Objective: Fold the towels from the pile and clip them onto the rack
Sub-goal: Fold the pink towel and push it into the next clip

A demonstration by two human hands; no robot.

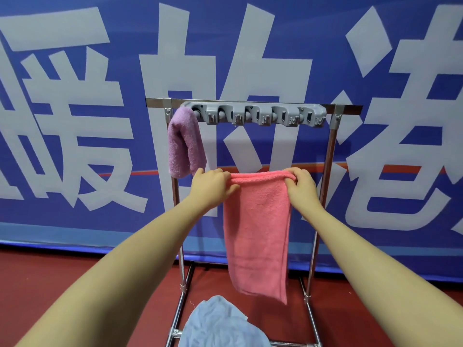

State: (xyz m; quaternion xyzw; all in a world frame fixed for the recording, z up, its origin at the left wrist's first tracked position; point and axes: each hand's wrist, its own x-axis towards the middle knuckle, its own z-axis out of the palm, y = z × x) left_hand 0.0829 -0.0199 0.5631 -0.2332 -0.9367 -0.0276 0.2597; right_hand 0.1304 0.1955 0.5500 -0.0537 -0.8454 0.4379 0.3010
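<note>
A pink towel (258, 226) hangs folded lengthwise in front of the metal rack (330, 156). My left hand (213, 186) pinches its top left corner and my right hand (300, 186) grips its top right corner, holding the upper edge level below the clips. A grey clip bar (253, 115) with several clips runs along the rack's top rail. A folded purple towel (184, 144) hangs from the leftmost clip. A light blue towel (220, 326) lies crumpled at the rack's base.
A blue banner (75, 121) with large white characters stands right behind the rack. The floor (50, 284) is dark red. The rack's base rails (310, 319) run toward me on both sides of the blue towel.
</note>
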